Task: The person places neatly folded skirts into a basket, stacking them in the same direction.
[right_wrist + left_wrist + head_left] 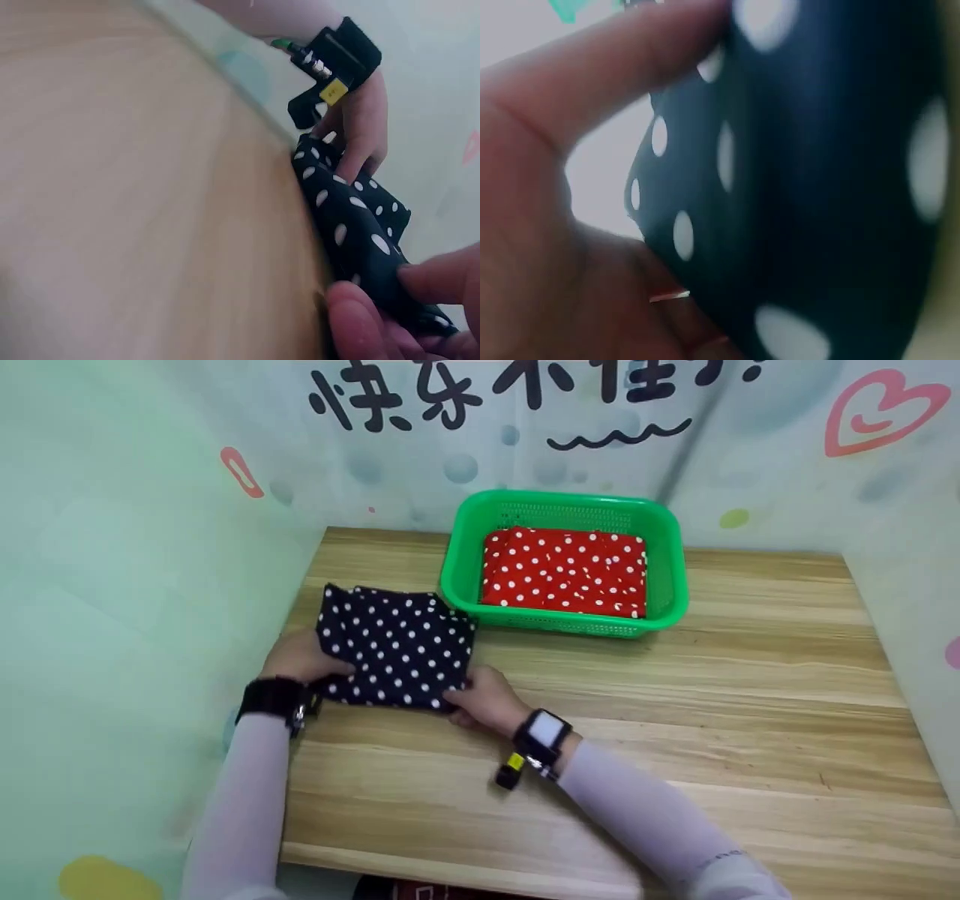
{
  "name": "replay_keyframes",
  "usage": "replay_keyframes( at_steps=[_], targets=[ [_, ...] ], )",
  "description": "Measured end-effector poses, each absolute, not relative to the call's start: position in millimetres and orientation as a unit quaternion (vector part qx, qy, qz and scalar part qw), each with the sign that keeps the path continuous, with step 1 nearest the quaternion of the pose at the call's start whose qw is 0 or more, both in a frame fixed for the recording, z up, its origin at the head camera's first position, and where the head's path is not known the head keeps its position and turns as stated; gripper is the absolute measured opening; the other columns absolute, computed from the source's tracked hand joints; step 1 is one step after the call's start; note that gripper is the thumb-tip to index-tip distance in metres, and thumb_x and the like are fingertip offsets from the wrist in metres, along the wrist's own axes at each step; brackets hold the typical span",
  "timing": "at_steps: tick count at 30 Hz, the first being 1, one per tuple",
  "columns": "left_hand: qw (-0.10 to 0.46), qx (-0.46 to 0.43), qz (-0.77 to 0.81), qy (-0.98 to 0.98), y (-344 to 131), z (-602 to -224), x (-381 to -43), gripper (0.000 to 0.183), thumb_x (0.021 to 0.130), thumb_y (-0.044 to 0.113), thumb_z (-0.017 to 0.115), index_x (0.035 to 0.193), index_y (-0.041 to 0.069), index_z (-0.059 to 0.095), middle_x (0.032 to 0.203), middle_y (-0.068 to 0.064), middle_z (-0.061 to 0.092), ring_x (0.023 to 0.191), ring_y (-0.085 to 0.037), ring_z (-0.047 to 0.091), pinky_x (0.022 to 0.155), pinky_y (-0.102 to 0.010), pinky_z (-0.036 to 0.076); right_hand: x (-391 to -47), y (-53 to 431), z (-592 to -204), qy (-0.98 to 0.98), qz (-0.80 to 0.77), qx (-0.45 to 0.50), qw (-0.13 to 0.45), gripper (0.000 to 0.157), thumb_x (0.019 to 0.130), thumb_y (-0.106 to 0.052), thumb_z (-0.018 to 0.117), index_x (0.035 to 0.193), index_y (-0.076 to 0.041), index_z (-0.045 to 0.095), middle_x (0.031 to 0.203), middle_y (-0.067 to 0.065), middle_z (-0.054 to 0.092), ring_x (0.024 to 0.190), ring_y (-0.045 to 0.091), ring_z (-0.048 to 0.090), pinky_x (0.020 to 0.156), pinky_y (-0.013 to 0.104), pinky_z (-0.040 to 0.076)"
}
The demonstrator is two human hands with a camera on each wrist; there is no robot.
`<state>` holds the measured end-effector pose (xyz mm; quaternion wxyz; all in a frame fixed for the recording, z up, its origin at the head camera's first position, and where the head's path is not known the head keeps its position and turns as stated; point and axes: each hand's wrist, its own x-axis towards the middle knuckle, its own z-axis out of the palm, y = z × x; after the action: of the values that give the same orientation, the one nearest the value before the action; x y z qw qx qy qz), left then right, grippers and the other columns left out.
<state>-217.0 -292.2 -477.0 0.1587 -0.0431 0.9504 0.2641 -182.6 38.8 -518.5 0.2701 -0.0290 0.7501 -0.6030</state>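
Note:
A folded navy cloth with white polka dots (397, 649) is held between both hands over the left part of the table. My left hand (300, 658) grips its left edge, thumb on top and the other fingers underneath. At the near right corner my right hand (487, 699) pinches the cloth between thumb and fingers. In the left wrist view the dotted cloth (810, 187) fills much of the picture beside the thumb. The right wrist view shows the near edge of the cloth (360, 232) stretching between the two hands.
Behind the cloth, a green plastic basket (566, 622) stands against the back wall, holding a folded red cloth with white dots (566, 574). The cloth's far right corner overlaps the basket's near left corner in the head view. Printed walls border the wooden table (750, 697).

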Motion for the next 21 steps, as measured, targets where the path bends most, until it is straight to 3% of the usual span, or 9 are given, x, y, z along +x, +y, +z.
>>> replay_keyframes(
  at_steps=[5, 9, 12, 17, 19, 21],
  targets=[
    [0.143, 0.015, 0.292, 0.946, -245, -491, -171, 0.068, 0.084, 0.040, 0.087, 0.137, 0.005, 0.065, 0.132, -0.021, 0.071, 0.118, -0.041, 0.068, 0.107, -0.063, 0.052, -150, 109, -520, 0.754, -0.575, -0.076, 0.310, 0.027, 0.094, -0.006, 0.076, 0.119, -0.001, 0.065, 0.110, 0.014, 0.071, 0.063, 0.016, 0.073, 0.058, 0.030, 0.064],
    [0.128, 0.057, 0.318, 0.938, -190, -505, -147, 0.067, 0.086, 0.037, 0.085, 0.144, 0.010, 0.062, 0.135, -0.014, 0.072, 0.121, -0.035, 0.069, 0.109, -0.057, 0.053, -122, 172, -521, 0.765, -0.545, -0.088, 0.331, 0.022, 0.094, -0.008, 0.076, 0.113, 0.000, 0.069, 0.101, 0.012, 0.073, 0.062, 0.016, 0.071, 0.056, 0.029, 0.063],
    [0.124, 0.102, 0.330, 0.930, -149, -507, -141, 0.069, 0.088, 0.034, 0.083, 0.149, 0.013, 0.058, 0.140, -0.011, 0.070, 0.125, -0.032, 0.068, 0.112, -0.053, 0.052, -103, 214, -518, 0.809, -0.497, -0.100, 0.297, 0.017, 0.095, -0.015, 0.076, 0.101, 0.000, 0.071, 0.085, 0.009, 0.074, 0.059, 0.013, 0.070, 0.053, 0.028, 0.061],
    [0.161, 0.184, 0.351, 0.904, -95, -502, -140, 0.060, 0.091, 0.035, 0.079, 0.145, 0.014, 0.062, 0.134, -0.007, 0.073, 0.119, -0.026, 0.070, 0.107, -0.046, 0.055, -78, 266, -507, 0.902, -0.382, -0.080, 0.182, 0.021, 0.095, -0.024, 0.077, 0.084, -0.008, 0.069, 0.073, -0.001, 0.066, 0.057, 0.009, 0.059, 0.051, 0.025, 0.051],
    [0.178, 0.198, 0.351, 0.898, -82, -501, -140, 0.058, 0.092, 0.036, 0.078, 0.143, 0.013, 0.062, 0.132, -0.006, 0.073, 0.117, -0.025, 0.070, 0.106, -0.044, 0.056, -72, 279, -503, 0.915, -0.373, -0.041, 0.152, 0.021, 0.096, -0.025, 0.077, 0.092, -0.006, 0.071, 0.079, 0.003, 0.070, 0.065, 0.010, 0.059, 0.058, 0.023, 0.050],
    [0.188, 0.200, 0.351, 0.895, -74, -501, -140, 0.057, 0.092, 0.037, 0.077, 0.141, 0.012, 0.062, 0.129, -0.007, 0.074, 0.115, -0.025, 0.071, 0.106, -0.044, 0.056, -69, 287, -499, 0.904, -0.404, 0.004, 0.138, 0.027, 0.097, -0.022, 0.076, 0.111, 0.000, 0.071, 0.096, 0.012, 0.075, 0.079, 0.011, 0.063, 0.068, 0.021, 0.052]
  ],
)
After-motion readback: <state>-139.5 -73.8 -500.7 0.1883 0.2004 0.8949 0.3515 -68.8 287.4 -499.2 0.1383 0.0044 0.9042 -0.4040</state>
